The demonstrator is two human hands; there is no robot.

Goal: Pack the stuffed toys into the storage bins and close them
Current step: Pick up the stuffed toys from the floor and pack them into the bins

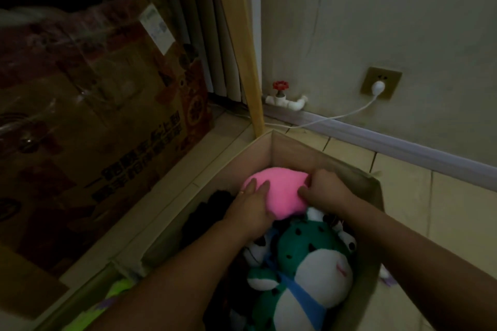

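A pink stuffed toy (279, 191) lies at the far end of an open beige storage bin (295, 148). My left hand (251, 207) presses flat on its left side, fingers spread. My right hand (326, 189) grips its right edge with curled fingers. Below the pink toy, a green and white spotted stuffed toy (304, 258) with a blue scarf fills the near part of the bin. A black and white toy (258, 247) shows partly beneath my left wrist. A dark toy (212, 207) lies along the bin's left wall.
A large taped cardboard box (102, 121) stands to the left. Curtains (204, 21) hang behind it. On the wall sit a red valve (280, 86) on a white pipe and a socket (380, 84) with a white cable. A bright green item (118, 287) sits at lower left.
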